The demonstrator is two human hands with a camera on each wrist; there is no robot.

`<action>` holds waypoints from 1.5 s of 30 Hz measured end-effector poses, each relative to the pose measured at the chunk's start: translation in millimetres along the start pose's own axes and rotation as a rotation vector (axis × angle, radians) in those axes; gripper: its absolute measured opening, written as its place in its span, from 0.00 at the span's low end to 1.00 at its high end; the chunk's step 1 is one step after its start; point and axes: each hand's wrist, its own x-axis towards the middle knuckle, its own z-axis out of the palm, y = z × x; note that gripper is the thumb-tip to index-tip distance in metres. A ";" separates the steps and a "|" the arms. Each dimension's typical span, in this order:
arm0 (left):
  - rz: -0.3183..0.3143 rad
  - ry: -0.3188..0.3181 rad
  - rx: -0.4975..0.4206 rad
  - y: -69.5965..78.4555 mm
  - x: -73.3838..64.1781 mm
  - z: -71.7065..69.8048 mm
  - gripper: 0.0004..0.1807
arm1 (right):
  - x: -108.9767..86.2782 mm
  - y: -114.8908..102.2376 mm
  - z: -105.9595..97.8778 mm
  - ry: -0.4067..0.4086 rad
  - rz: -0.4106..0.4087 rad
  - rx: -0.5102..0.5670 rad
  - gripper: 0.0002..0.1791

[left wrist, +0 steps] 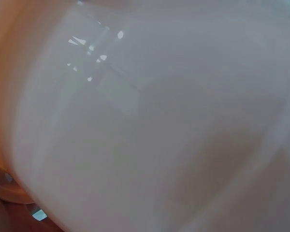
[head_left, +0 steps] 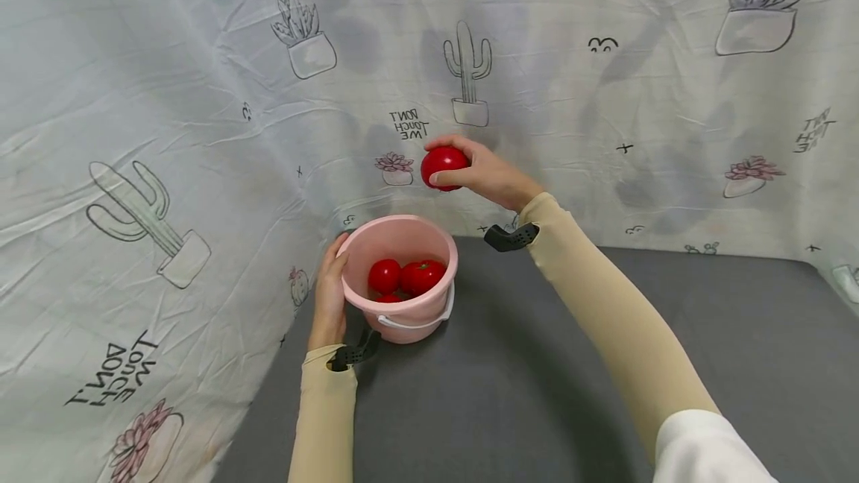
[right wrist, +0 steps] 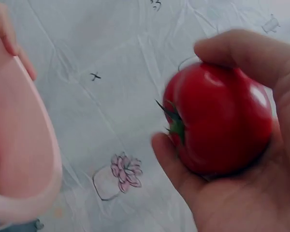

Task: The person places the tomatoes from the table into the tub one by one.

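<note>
My right hand grips a red tomato in the air, above and a little right of a pink bucket. In the right wrist view, the tomato's green stem end faces the bucket, and thumb and fingers curl round its sides. My left hand holds the bucket's left side, with fingers at the rim. Several red tomatoes lie inside the bucket. The bucket's wall fills the left wrist view, pale and blurred.
The bucket stands on a dark grey table, with its white handle hanging at the front. A pale cloth printed with cacti and potted plants hangs behind the table and along its left side.
</note>
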 end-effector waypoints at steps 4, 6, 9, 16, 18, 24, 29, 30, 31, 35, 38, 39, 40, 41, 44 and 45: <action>0.003 -0.008 -0.004 -1.0 -0.3 -0.9 0.26 | 9.4 3.8 12.5 -0.135 -0.013 0.113 0.27; 0.007 -0.008 -0.006 -1.4 -0.6 -1.0 0.25 | 14.5 7.4 18.6 -0.183 -0.015 0.169 0.26; 0.016 -0.011 -0.005 -1.6 -1.1 -1.0 0.25 | 22.2 13.4 28.7 -0.232 -0.015 0.209 0.26; 0.013 -0.005 0.014 -0.6 -0.7 -1.1 0.25 | 35.8 29.8 57.6 -0.299 0.048 0.077 0.30; 0.013 -0.007 0.017 -1.2 1.2 -1.0 0.25 | 39.9 36.6 65.2 -0.317 0.070 0.036 0.30; 0.005 -0.016 0.010 -3.8 5.8 -2.0 0.25 | 50.2 53.6 80.2 -0.404 0.105 -0.046 0.33; 0.006 -0.014 0.007 -4.3 8.4 -3.4 0.26 | 56.6 67.9 87.8 -0.489 0.220 0.117 0.35; 0.006 -0.016 0.009 -4.2 8.9 -3.7 0.26 | 57.7 71.3 88.3 -0.497 0.251 0.149 0.35; 0.005 -0.018 0.008 -4.0 9.3 -3.9 0.25 | 58.6 74.5 88.9 -0.503 0.281 0.188 0.36; 0.006 -0.017 0.017 -2.5 7.9 -2.7 0.25 | 66.6 91.4 86.9 -0.529 0.293 0.178 0.37; 0.010 -0.014 0.019 -2.7 8.0 -2.7 0.25 | 70.2 97.3 87.6 -0.530 0.298 0.163 0.38; 0.010 -0.014 0.019 -3.0 8.2 -2.9 0.25 | 68.9 95.1 88.0 -0.527 0.304 0.143 0.39; 0.009 -0.014 0.021 -3.3 8.1 -2.9 0.25 | 67.4 92.6 88.9 -0.524 0.309 0.129 0.39; 0.007 -0.013 0.023 -3.7 8.3 -3.0 0.25 | 64.5 88.1 90.2 -0.518 0.319 0.127 0.40; 0.009 -0.017 0.018 -4.2 8.1 -3.5 0.26 | 56.1 74.4 92.7 -0.515 0.338 0.104 0.39; 0.012 -0.017 0.017 -4.2 8.1 -3.7 0.26 | 55.6 73.3 93.0 -0.519 0.332 0.087 0.38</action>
